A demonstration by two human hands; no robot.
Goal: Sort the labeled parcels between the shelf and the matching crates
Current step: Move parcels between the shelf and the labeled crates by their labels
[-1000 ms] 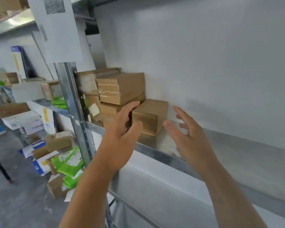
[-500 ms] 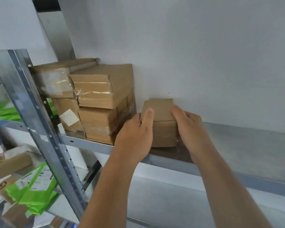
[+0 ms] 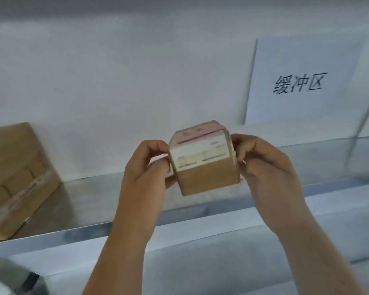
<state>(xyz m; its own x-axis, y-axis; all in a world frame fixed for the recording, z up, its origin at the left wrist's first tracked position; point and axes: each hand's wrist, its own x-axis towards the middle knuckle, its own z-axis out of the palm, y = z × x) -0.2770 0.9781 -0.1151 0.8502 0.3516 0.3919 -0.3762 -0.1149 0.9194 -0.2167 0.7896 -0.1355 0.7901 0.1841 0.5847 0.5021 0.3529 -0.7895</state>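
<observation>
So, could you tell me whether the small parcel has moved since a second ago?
Yes. The small parcel has left the shelf beside the stacked boxes; both hands hold it raised, label facing the camera.

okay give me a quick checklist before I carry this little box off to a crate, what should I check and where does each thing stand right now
1. Grip: left hand and right hand hold the small parcel at opposite sides. Ok.
2. Parcel clear of the shelf: held up in front of it, not resting on it. Ok.
3. Label facing you: yes, on the upper part of the near face. Ok.
4. Label readable: too blurred to read. Cannot tell.
5. Matching crate: no crate in view. Cannot tell.
6. Stacked boxes at the left: apart from both hands. Ok.
</observation>
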